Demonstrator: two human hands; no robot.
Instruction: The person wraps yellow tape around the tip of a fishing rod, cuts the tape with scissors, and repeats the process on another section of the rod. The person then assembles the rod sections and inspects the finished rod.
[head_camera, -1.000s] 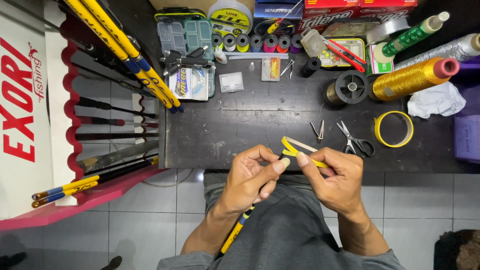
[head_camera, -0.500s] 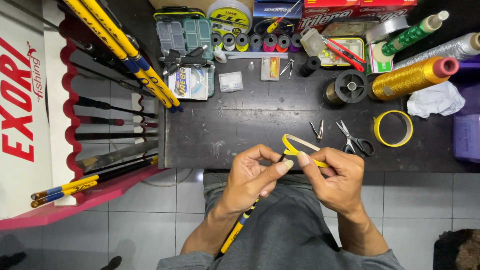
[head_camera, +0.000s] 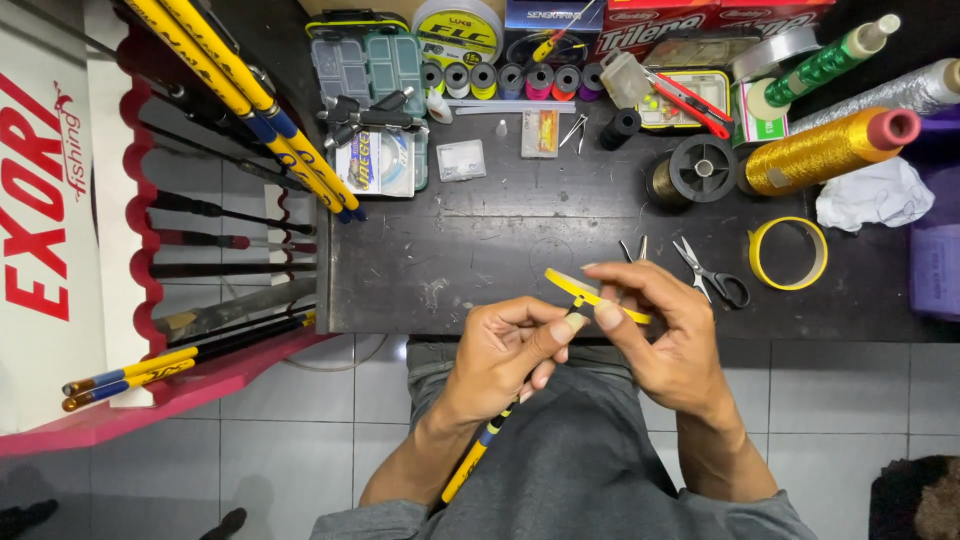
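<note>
Yellow tape strip (head_camera: 592, 296) sits pinched between both hands, just off the near edge of the dark surface (head_camera: 520, 225), above the lap. Left hand (head_camera: 500, 355): fingers closed around the tip of a thin rod (head_camera: 480, 455), yellow with a blue-black band, running down across the grey trousers. Right hand (head_camera: 665, 335): fingers closed narrow on the strip, thumb pressing it near the rod tip. Strip is flat, glossy, slightly curved.

Nothing blocks the hands; the right hand partly covers a small metal tool (head_camera: 633, 249) lying on the surface. Just right of it: one pair of scissors (head_camera: 710, 275), black handles. Further right: one roll of yellow tape (head_camera: 788, 253), ring-shaped, then crumpled white paper (head_camera: 872, 193).

Back of surface: one gold thread cone (head_camera: 830, 148), one green spool (head_camera: 825, 65), one silver cone (head_camera: 895, 92), one black reel (head_camera: 700, 168), a row of six small line spools (head_camera: 510, 78) in mixed colours, one clear compartment box (head_camera: 365, 62), red-handled pliers (head_camera: 690, 100).

Left side: red scalloped rack (head_camera: 140, 300) holding several dark rods; two yellow-and-blue rods (head_camera: 250, 100) lean diagonally over it. Floor below is grey tile.
</note>
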